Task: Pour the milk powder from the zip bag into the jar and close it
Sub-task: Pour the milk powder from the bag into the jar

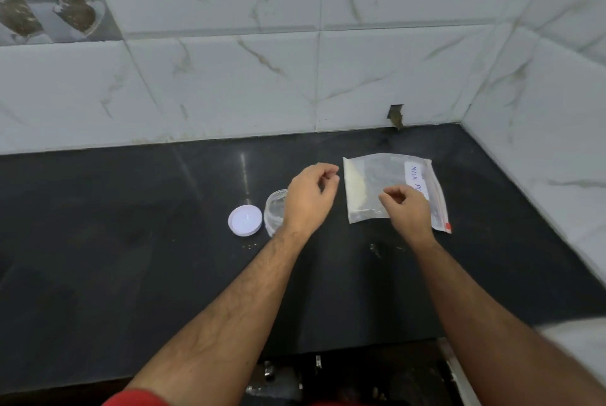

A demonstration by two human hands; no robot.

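Note:
A clear zip bag (370, 182) with a handwritten label and a red slider lies flat on the black counter, white powder gathered along its left side. My right hand (408, 210) hovers over the bag's lower middle, fingers loosely curled, holding nothing. My left hand (308, 197) floats just left of the bag, fingers curled and empty, covering part of an uncapped clear jar (274, 212). The jar's white lid (245, 220) rests on the counter to the left of the jar.
The black counter (131, 258) meets marble-tiled walls at the back and on the right (541, 143), forming a corner behind the bag. A small notch in the back wall tile (396, 115) sits above the counter. The counter's front edge runs below my forearms.

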